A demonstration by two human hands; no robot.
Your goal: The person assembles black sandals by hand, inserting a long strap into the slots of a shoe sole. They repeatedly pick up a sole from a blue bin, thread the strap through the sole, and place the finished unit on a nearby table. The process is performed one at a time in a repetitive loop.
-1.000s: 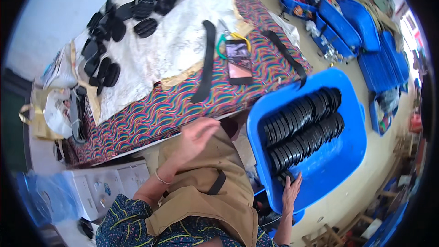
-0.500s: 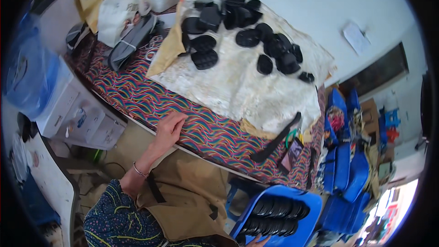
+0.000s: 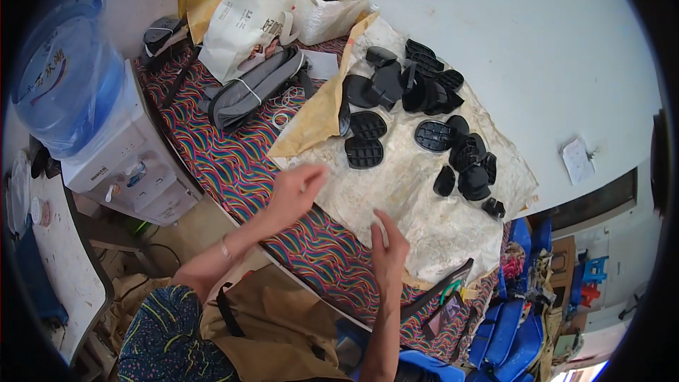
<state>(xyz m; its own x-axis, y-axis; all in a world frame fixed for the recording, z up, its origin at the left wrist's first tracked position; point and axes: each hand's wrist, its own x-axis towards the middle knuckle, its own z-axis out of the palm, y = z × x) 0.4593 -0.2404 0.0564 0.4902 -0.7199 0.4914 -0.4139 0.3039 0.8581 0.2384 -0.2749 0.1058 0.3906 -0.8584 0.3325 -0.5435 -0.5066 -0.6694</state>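
Head view: left hand (image 3: 291, 192) and right hand (image 3: 390, 247) show nothing held, thumbs parted from fingers. Nearest black ridged piece (image 3: 364, 153), mid-frame on white sheet (image 3: 424, 226): up-right of left, up-left of right, long axis roughly crosswise. Left's nearer.

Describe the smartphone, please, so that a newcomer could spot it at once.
Find the multicoloured wavy tablecloth. At its lower right end, beside the white sheet, lie a long black strip, scissors and the smartphone. Of these, only the smartphone is a glossy rectangle.
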